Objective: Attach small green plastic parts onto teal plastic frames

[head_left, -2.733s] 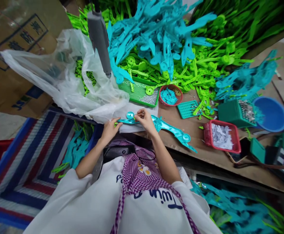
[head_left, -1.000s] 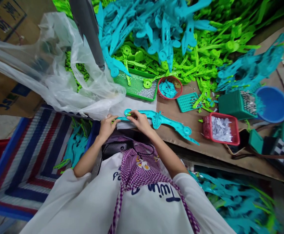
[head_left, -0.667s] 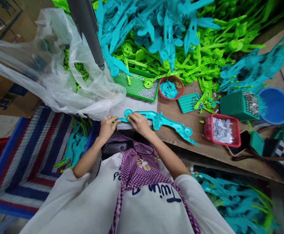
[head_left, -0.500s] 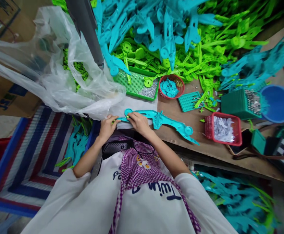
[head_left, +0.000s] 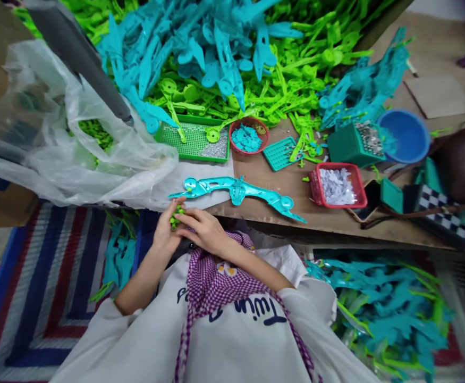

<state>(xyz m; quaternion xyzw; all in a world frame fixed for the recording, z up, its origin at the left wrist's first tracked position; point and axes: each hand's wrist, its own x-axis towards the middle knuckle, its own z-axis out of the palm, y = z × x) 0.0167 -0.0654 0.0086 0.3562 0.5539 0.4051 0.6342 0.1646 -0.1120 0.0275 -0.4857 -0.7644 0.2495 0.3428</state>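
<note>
My left hand [head_left: 164,231] is cupped around a handful of small green plastic pieces [head_left: 176,217] just off the table's front edge. The fingers of my right hand [head_left: 205,230] are closed against the same pieces; which one they pinch is hidden. Just beyond both hands, a blue plastic bow-shaped part [head_left: 238,190] lies flat on the table, untouched. Its left end rests on a white sheet [head_left: 200,171]. A grey tool shaped like an electric screwdriver [head_left: 92,69] slants down at the upper left, tip above the plastic bag [head_left: 136,165].
Behind the bow part stand a green tray [head_left: 192,154] of small metal bits, a red basket [head_left: 249,135] of blue pieces and a teal tray [head_left: 282,154]. A red basket [head_left: 338,186] of white pieces is at right. Blue parts [head_left: 212,48] and green parts [head_left: 307,69] pile up behind.
Both hands have left the bow part's left end and drawn back toward my body, with green pieces now showing between them. The bow part stays on the table. The view has shifted right.
</note>
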